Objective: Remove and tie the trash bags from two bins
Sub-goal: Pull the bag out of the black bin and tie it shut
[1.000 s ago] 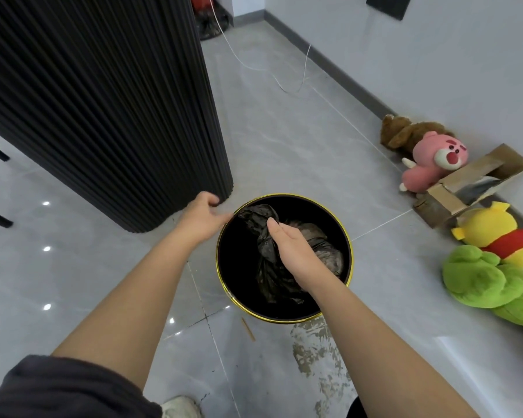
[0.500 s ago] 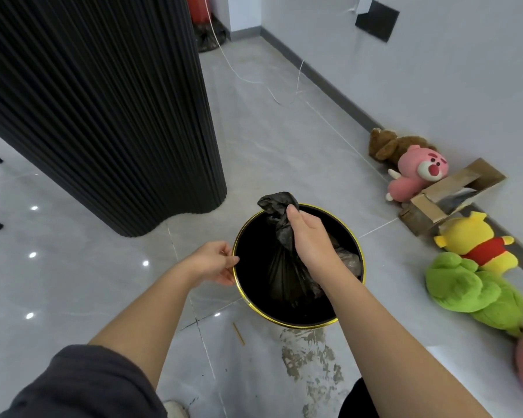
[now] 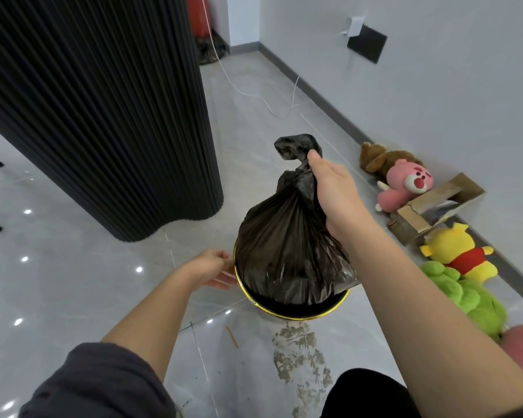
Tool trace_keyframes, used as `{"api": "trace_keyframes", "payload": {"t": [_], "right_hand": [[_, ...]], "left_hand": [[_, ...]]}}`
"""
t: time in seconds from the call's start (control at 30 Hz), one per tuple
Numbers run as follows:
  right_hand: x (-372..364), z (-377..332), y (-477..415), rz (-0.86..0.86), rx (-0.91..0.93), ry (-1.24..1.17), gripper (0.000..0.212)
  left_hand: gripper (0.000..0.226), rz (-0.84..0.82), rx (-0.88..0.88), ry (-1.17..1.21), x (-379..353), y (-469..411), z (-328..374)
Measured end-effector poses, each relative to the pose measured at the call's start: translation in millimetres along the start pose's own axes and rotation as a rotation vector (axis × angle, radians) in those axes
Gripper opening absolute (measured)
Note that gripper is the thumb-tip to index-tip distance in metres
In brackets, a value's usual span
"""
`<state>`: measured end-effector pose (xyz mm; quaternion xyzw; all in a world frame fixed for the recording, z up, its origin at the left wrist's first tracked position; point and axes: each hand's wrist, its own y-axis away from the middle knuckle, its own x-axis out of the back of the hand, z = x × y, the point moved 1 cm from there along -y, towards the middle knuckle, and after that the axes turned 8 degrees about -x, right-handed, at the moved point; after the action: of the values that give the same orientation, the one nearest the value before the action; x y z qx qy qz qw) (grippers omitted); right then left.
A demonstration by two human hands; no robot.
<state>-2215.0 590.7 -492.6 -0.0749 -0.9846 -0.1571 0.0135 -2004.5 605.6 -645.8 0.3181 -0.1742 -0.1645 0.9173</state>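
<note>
1. Right hand point(image 3: 334, 200): fingers curled tight round the gathered neck of the black trash bag point(image 3: 287, 245). A loose tuft of the bag's mouth stands just above the thumb.
2. The bag body hangs below those fingers, mostly out of the gold-rimmed bin point(image 3: 299, 316). Its bottom overlaps the rim in view, so I cannot tell whether it is clear.
3. Left hand point(image 3: 212, 268): fingers curled at the bin's rim, apparently pinching it to steady the bin.
4. Judgement: thin, soft, slick film. Taut pleats fanning down from the grip suggest a moderate load.
5. Best hold is the bunched neck, not the body, since the film could stretch or tear there.
6. For tying, the free fingers should take the tuft above the grip.
</note>
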Motion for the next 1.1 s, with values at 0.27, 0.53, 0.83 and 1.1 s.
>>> {"api": "trace_keyframes", "payload": {"t": [0.27,0.53,0.83,1.1], "right_hand": [[-48.0,-65.5,25.3,-0.207,-0.035,-0.111,0.029],[-115.5,-81.0,47.3,-0.372,-0.071,-0.029,0.048],[-201.9,-25.6,72.7,-0.396,-0.176,0.084,0.041],[-244.2,34.5,69.2,-0.181,-0.503,-0.224,0.035]], "left_hand": [[0.04,0.125,-0.054,0.444,36.8,50.6,38.7],[0.036,0.4,-0.019,0.622,86.8,94.5,12.3],[0.034,0.498,0.078,0.668,139.5,114.1,-58.1],[0.041,0.584,-0.127,0.42,157.2,112.9,-94.9]]}}
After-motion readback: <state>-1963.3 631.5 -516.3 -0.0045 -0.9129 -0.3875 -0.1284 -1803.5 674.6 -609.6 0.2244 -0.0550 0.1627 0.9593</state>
